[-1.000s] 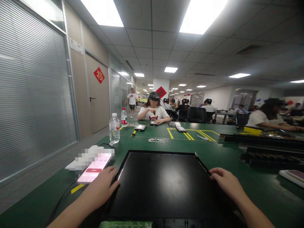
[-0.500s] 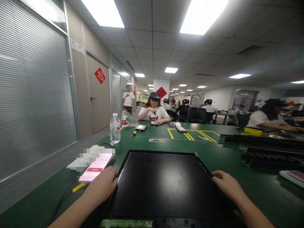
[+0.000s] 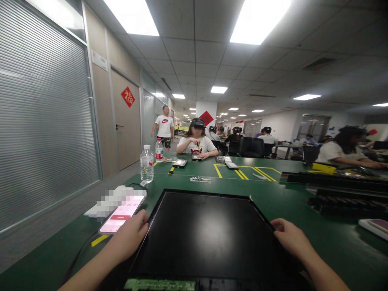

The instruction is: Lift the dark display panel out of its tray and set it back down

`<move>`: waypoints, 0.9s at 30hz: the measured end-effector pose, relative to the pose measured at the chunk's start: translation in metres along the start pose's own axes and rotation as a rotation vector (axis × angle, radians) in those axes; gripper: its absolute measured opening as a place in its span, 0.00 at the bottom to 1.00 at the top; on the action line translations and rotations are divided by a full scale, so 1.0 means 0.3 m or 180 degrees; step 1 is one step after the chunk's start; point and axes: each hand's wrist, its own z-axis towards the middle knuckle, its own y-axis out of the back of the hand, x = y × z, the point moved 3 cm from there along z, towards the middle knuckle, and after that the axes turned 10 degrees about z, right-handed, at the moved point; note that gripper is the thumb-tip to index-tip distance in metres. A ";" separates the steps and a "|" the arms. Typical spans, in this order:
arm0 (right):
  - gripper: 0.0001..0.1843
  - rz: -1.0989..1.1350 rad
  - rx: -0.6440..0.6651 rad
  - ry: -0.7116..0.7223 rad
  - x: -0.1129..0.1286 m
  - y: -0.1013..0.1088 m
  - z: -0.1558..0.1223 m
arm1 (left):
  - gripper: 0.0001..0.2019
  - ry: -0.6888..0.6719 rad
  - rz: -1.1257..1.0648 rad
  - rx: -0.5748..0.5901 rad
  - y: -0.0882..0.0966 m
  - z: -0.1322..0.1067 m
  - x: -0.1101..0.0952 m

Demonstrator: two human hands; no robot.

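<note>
A large black display panel point(image 3: 209, 236) lies before me with its dark, glossy screen facing up and a ceiling light mirrored in it. Along its near edge, at the bottom of the view, a green circuit board point(image 3: 160, 284) shows. My left hand point(image 3: 135, 231) is closed at the panel's left edge, its fingertips partly hidden by the frame. On the opposite side my right hand point(image 3: 289, 235) grips the right edge, thumb and fingers bent round it. Just left of my left hand lies a lit phone point(image 3: 123, 214).
Behind the phone stand a clear water bottle point(image 3: 147, 165) and a red-capped bottle point(image 3: 159, 150). Small metal pieces point(image 3: 200, 179) lie beyond the panel. Long black parts point(image 3: 339, 200) lie at the right on the green table point(image 3: 281, 194). A co-worker point(image 3: 197, 141) sits opposite.
The panel and my left hand have shifted very slightly, the panel's far-left corner moving a little away and left. A person in the background has walked nearer. Both hands stay at the panel's sides.
</note>
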 end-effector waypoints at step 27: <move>0.16 0.0139 0.0062 -0.0008 -0.024 -0.011 0.015 | 0.15 0.1338 -0.3746 0.0512 -0.072 0.006 -0.011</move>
